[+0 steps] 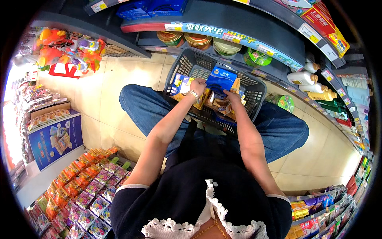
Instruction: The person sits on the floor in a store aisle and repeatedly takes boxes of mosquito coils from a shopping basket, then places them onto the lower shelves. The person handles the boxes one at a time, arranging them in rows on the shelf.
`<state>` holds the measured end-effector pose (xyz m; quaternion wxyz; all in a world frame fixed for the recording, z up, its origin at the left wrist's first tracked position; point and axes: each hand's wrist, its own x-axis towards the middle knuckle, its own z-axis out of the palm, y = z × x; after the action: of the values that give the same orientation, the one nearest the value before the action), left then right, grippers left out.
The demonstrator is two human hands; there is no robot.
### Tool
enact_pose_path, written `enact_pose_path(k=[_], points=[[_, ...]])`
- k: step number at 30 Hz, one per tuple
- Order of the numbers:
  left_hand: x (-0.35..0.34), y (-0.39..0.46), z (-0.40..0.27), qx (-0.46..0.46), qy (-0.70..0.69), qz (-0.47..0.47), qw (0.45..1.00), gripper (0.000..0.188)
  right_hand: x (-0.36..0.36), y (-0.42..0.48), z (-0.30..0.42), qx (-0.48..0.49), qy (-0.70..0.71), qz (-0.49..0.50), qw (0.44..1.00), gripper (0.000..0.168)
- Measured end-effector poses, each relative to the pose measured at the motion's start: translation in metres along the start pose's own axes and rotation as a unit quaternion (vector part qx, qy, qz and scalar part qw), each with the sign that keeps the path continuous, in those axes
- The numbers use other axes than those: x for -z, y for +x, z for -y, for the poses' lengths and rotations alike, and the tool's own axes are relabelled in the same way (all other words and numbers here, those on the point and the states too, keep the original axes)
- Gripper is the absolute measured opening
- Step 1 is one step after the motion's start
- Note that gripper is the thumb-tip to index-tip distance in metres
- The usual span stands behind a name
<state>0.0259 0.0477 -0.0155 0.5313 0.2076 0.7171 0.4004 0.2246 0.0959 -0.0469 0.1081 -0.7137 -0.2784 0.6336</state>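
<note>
A dark plastic shopping basket (pixel 259 86) sits at the foot of the shelves, between my knees. Inside it are several yellow and brown packets (pixel 222 106) and a blue-and-yellow pack (pixel 181 83) at the left. Above these, my left hand (pixel 197 86) and my right hand (pixel 232 97) hold a blue box (pixel 221 78) printed with a dark coil, one at each side. The box is tilted over the basket's middle. Part of its lower edge is hidden by my fingers.
Shelf edges (pixel 209 28) curve close beyond the basket, with round tubs (pixel 226 47) on the low shelf. White bottles (pixel 301 78) stand at the right. Packaged snacks (pixel 86 185) fill a display at the lower left, and another rack (pixel 316 206) is at the lower right.
</note>
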Motion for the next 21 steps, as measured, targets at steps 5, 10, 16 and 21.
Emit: enact_pose_path(k=[5, 10, 16, 21], points=[[0.018, 0.004, 0.015, 0.01, 0.022, -0.025, 0.999, 0.03, 0.003, -0.044, 0.026, -0.004, -0.02, 0.047, 0.999, 0.038], [0.026, -0.01, -0.014, 0.058, -0.142, 0.125, 0.98, 0.042, 0.038, -0.106, 0.046, 0.088, 0.005, 0.175, 0.981, 0.034], [0.028, -0.064, -0.079, 0.055, -0.349, 0.332, 0.875, 0.039, 0.071, -0.139, 0.069, 0.195, -0.019, 0.09, 0.976, 0.029], [0.005, -0.069, -0.083, 0.01, -0.391, 0.24, 0.889, 0.037, 0.024, -0.179, 0.093, 0.459, 0.074, -0.041, 0.884, 0.026]])
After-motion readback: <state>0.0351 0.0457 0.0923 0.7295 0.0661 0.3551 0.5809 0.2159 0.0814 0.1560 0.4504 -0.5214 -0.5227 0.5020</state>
